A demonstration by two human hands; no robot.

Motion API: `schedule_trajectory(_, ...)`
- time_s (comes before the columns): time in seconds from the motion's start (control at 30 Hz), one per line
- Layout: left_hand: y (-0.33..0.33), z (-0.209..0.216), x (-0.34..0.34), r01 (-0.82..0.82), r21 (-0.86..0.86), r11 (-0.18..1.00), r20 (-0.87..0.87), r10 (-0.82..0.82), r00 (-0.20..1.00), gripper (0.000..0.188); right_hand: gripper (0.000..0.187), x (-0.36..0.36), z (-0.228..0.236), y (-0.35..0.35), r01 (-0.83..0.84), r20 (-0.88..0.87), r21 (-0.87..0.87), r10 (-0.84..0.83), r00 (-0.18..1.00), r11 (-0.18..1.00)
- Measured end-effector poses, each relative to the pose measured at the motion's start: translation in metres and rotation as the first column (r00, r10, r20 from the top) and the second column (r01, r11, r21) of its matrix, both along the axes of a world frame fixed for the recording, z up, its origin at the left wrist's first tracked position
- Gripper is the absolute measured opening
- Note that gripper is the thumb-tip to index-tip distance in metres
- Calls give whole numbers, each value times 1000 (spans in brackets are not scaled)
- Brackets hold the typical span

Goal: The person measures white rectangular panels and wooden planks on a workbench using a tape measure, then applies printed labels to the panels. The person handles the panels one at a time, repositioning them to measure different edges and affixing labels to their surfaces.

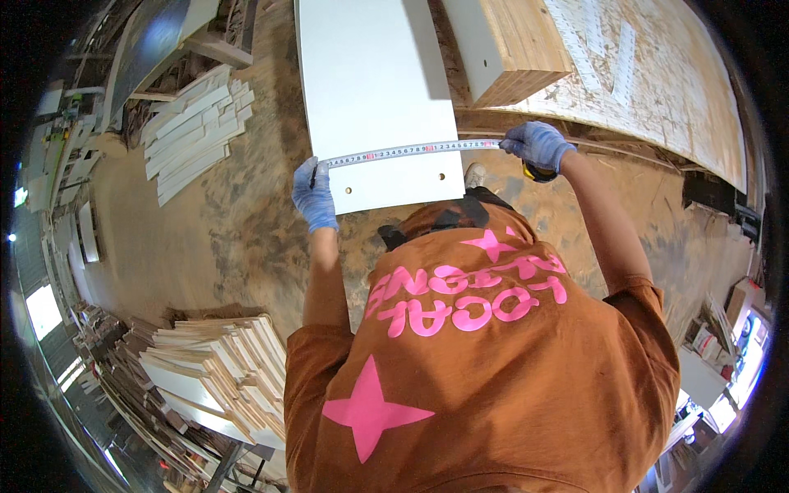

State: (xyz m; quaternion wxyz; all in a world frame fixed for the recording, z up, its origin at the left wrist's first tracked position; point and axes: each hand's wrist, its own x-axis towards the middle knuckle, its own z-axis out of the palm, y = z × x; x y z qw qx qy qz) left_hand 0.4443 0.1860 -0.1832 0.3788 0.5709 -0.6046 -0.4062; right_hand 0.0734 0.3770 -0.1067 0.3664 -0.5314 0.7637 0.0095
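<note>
A long white panel (374,90) with two small holes near its near end lies in front of me. A measuring tape blade (411,151) is stretched across its width. My left hand (315,195), in a blue glove, pins the tape's end at the panel's left edge; a thin dark pencil-like stick pokes out of its fingers. My right hand (538,145), also in a blue glove, is past the panel's right edge. It grips the yellow and black tape measure case (538,172). My orange shirt with pink print fills the lower middle.
A pile of white strips (193,131) lies at the upper left, and stacked boards (222,370) at the lower left. A thick plywood stack (509,49) and a large chipboard sheet (657,74) are at the upper right. Sawdust covers the floor (205,238).
</note>
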Motion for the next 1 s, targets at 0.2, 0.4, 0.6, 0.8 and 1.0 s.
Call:
schedule_trajectory(0.2, -6, -19, 10, 22, -41, 999, -28, -23, 999, 21, 36, 0, -4, 1, 50, 19, 21, -51, 999, 999)
schedule_trajectory(0.4, -3, -13, 9, 36, -84, 996, 4, -36, 999, 21, 34, 0, -3, -1, 44, 40, 16, -45, 998, 999)
schedule_trajectory(0.6, -10, -4, 11, 173, -61, 983, 275, -150, 950, 30, 37, 2, 2, 0, 29, 26, 66, -31, 999, 997)
schedule_trajectory(0.8, -10, -28, 19, 119, -172, 978, 6, -120, 993, 23, 35, 4, 14, 1, 41, 23, 55, -42, 999, 998)
schedule_trajectory(1.0, -18, -44, 35, 129, -214, 968, -6, -133, 991, 21, 26, 11, 6, 26, -1, 93, -169, 17, 995, 986)
